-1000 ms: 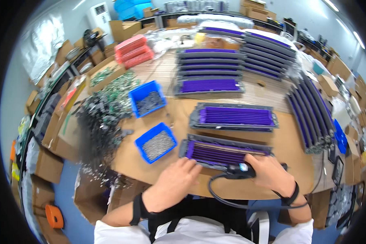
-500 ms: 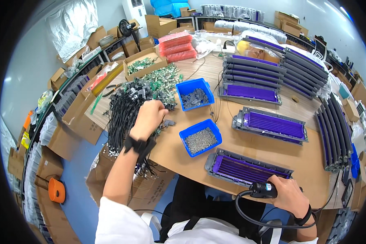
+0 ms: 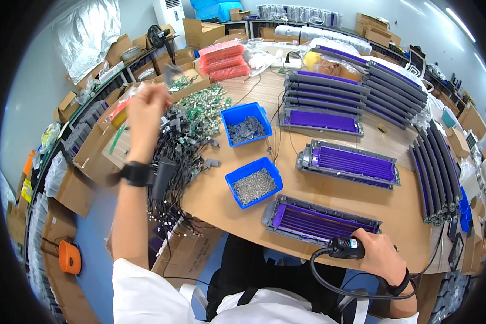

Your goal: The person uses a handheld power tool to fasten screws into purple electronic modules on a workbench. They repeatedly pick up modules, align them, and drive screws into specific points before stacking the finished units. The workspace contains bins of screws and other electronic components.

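At far L, the left hand [image 3: 148, 105] is held up past the edge of the wire heap, w/ fingers bent in and, as far as the blur lets it be seen, pinched on a small gray part [image 3: 171, 71]. So small a thing is best held by its hard body, not by any wire, b/c wires can be tugged loose. Below and to the R of that hand, the black wires [image 3: 170, 146] are heaped in a tangle, so a slow, soft lift is called for there, w/ snags shaken out first. Green boards [image 3: 205, 105] are spread just behind the heap. Next, gray bits [image 3: 245, 131] are held in the back blue tray [image 3: 261, 112], and tiny metal bits [image 3: 254, 186] in the front blue tray [image 3: 270, 166]; both should be given room so nothing gets tipped. Then the near purple frame [image 3: 324, 220] is laid flat by the table's front edge, w/ the far purple frame [image 3: 353, 164] behind it, apart. At the near frame's front R side, a black tool [image 3: 346, 248] is gripped by the right hand [image 3: 380, 252], w/ fingers wrapped round it; whether the frame is touched can't be told. The looped cord [image 3: 314, 270] is best kept slack, i.e. off the frame. At far R, more frames [image 3: 437, 175] are stood in a row.
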